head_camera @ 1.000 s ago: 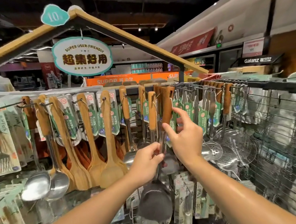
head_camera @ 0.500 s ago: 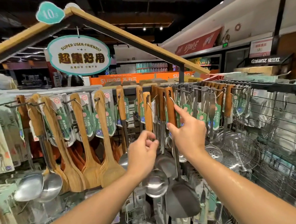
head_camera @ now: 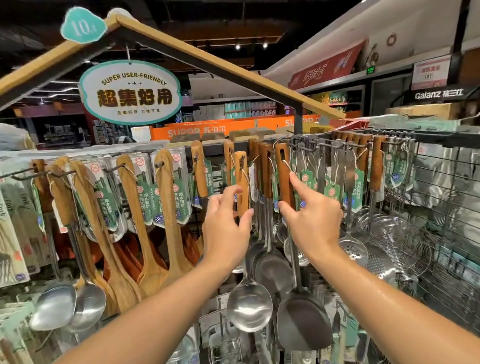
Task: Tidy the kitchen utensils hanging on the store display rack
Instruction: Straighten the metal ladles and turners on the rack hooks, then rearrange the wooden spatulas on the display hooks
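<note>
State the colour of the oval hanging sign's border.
Teal, around the white oval hanging sign; clearest in the head view.

Two bare forearms are seen rising from the bottom of the frame, with no sleeves worn. The left hand (head_camera: 226, 229) and right hand (head_camera: 314, 221) are ungloved. A wet sheen is visible on the right forearm.

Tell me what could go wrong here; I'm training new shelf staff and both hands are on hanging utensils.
1. The right hand pinches the wooden handle of the dark spatula; lifting carelessly could slip its slot off the hook and drop it.
2. The left hand holds the ladle handle amid tightly packed neighbours; swinging it may knock them together.
3. Green tags hang on strings and could tangle.
</note>
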